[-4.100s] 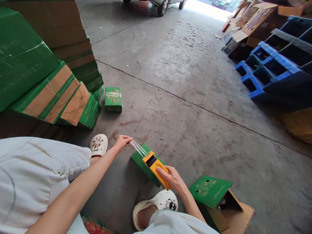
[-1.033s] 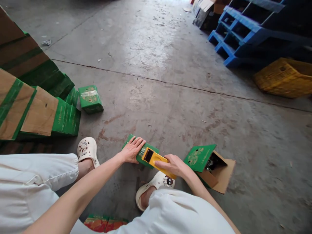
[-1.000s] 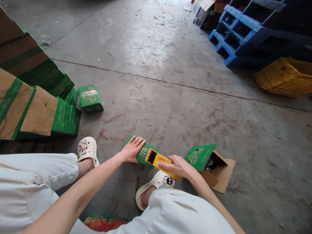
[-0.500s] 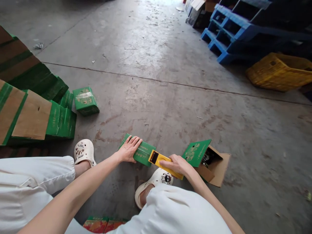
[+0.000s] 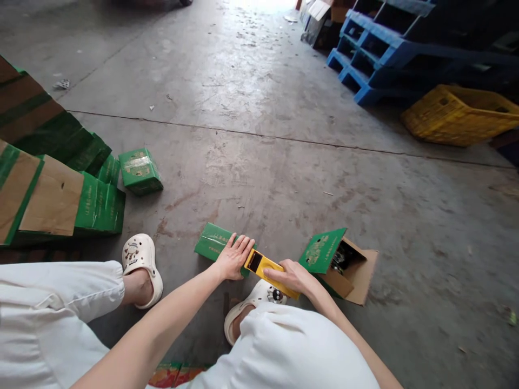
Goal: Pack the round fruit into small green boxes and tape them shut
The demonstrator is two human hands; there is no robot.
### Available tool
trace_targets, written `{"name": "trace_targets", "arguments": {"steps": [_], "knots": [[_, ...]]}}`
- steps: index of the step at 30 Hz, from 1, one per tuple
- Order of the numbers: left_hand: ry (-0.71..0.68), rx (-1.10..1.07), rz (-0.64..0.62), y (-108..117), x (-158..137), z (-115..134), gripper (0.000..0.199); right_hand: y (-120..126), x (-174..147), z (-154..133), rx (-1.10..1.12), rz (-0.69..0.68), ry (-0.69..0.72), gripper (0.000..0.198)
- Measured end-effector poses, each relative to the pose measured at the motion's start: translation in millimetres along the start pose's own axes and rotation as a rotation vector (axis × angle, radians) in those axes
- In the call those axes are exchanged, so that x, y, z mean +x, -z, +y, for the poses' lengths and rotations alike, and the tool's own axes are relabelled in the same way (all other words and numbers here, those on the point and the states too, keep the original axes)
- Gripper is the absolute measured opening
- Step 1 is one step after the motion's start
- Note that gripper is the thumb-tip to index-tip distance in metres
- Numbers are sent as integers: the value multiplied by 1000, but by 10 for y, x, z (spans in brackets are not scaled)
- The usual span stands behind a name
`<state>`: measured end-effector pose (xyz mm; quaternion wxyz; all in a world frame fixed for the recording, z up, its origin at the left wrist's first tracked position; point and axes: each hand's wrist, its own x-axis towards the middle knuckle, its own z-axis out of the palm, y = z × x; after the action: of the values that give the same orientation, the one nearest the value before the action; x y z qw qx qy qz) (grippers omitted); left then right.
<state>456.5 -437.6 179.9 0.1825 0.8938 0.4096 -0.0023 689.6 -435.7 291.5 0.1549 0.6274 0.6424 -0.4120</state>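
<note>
A closed green carton lies on the concrete floor in front of me, a strip of clear tape along its top. My left hand rests flat over its right end, fingers stretched out. My right hand is wrapped round a long yellow hand tool with a dark window at its front; its exact kind is unclear. The tool's front end meets the carton's right end, close to my left fingertips. To the right stands an open green carton, flaps out, with dark shiny items inside.
Stacked green and brown cartons stand on the left, with one small green carton beside them. Blue pallets and a yellow crate are at the far right. My shoes flank the work area.
My left hand has slid right along the carton's top, from its middle to its right end, beside the yellow tool. My right hand keeps its hold, almost still.
</note>
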Motion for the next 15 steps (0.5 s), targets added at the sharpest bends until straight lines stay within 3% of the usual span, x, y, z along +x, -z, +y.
{"name": "trace_targets", "arguments": {"steps": [4, 9, 12, 15], "knots": [[5, 9, 8, -14, -9, -27, 124, 145, -274, 142, 72, -50, -4, 54], [0, 9, 13, -45, 5, -13, 124, 449, -666, 438, -29, -84, -154, 52], [6, 5, 10, -52, -2, -10, 124, 406, -624, 512, -170, -43, -234, 53], [3, 3, 5, -55, -8, -20, 124, 246, -340, 420, -260, -41, -275, 54]]}}
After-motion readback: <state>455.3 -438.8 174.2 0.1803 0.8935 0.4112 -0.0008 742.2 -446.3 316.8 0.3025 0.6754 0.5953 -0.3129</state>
